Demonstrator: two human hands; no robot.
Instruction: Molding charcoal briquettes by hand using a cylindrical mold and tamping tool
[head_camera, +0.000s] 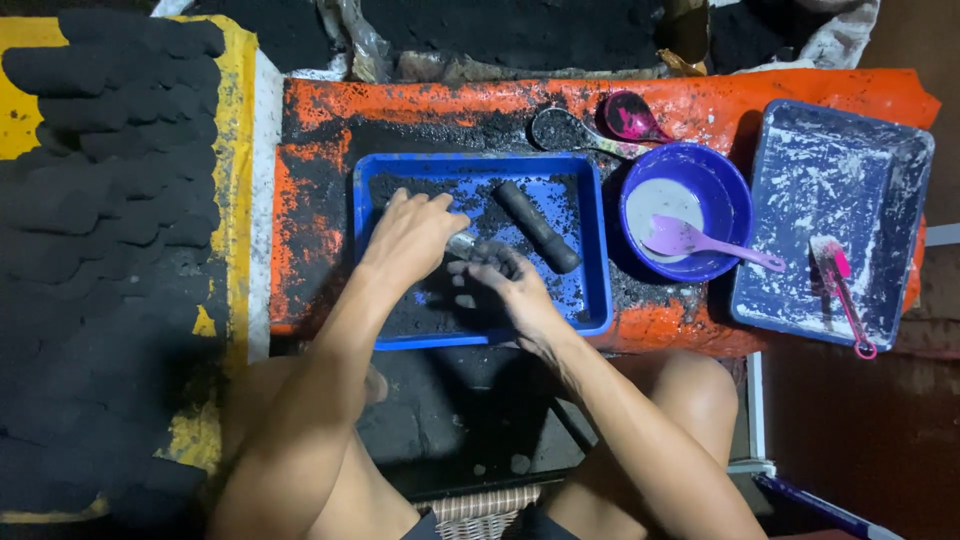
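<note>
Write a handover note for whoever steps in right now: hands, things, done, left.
Left hand: over the blue tray, grip on a small metal tube.
Right hand: blackened, fingers curled at the tube's end; exact grip hard to tell.
Things: black rod lies loose in the tray amid black powder. Purple bowl with white paste and a lilac spoon to the right.
Done: rows of black pressed pieces laid out at left.
Left: powder remains in the tray.

An orange sheet (700, 100), smeared black, covers the low work surface. To its left lies a yellow sheet (238, 100). At the right the floor (860, 430) is dark brown and dim.
</note>
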